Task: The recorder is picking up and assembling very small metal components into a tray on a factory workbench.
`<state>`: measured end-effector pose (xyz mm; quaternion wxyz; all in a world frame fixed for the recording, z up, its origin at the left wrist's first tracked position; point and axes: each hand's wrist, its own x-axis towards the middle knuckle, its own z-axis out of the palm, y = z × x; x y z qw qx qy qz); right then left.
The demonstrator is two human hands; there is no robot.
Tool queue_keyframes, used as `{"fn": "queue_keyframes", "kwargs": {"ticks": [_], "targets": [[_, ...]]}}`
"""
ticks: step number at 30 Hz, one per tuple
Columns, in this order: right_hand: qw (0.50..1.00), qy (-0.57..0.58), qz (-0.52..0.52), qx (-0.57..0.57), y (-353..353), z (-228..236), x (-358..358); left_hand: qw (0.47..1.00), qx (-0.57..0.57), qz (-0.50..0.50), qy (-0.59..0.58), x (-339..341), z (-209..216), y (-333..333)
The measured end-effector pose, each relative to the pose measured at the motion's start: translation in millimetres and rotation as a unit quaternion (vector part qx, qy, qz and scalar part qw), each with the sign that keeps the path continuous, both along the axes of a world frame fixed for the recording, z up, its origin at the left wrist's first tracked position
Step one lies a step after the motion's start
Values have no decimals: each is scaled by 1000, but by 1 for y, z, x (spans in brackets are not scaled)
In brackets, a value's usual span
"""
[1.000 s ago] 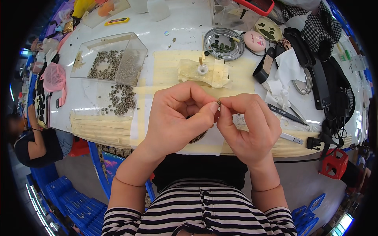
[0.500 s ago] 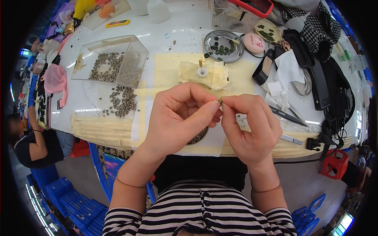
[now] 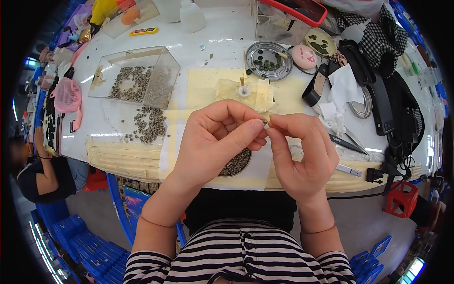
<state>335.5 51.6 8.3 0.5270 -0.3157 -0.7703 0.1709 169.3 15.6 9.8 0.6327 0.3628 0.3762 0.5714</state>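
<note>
My left hand (image 3: 220, 142) and my right hand (image 3: 305, 151) meet above the near edge of the table. Thumb and forefinger of each pinch one tiny metal-coloured piece (image 3: 265, 121) between them; its exact kind is too small to make out. Below them, partly hidden by my left hand, sits a round dish (image 3: 236, 163) full of small grey-brown metal pieces. Just beyond my fingers, a taped block (image 3: 257, 97) carries a small white ring-shaped cup (image 3: 244, 91) and a short wooden peg.
At left, a clear box (image 3: 163, 78) lies with small metal parts (image 3: 150, 124) spilled before it. Beyond the block stands a round metal tin (image 3: 269, 47) with dark green bits. Tweezers (image 3: 347, 143), white tissue (image 3: 344, 83) and black straps (image 3: 383, 104) lie at right.
My right thumb has risen to meet its forefinger at the tiny piece. Both hands stay together at nearly the same spot, and the view has shifted slightly.
</note>
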Motion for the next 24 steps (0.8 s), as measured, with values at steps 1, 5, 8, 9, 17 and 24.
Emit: {"fn": "queue_keyframes", "kwargs": {"ticks": [1,5,8,9,17,24], "targets": [[1000,0,3,4,0,0,0,1000,-2,0,-1,0,0,0],[1000,0,7,9,0,-1,2,1000,0,-5,-2,0,-1,1],[1000,0,6,7,0,-1,2,1000,-4,-16,4,0,0,1],[1000,0,5,6,0,-1,2,1000,2,-12,13,1,0,0],[1000,-7,-3,20,1,-2,1,995,49,50,74,11,0,-5],[1000,6,6,-1,0,-2,1,993,75,38,79,8,-2,-3]]}}
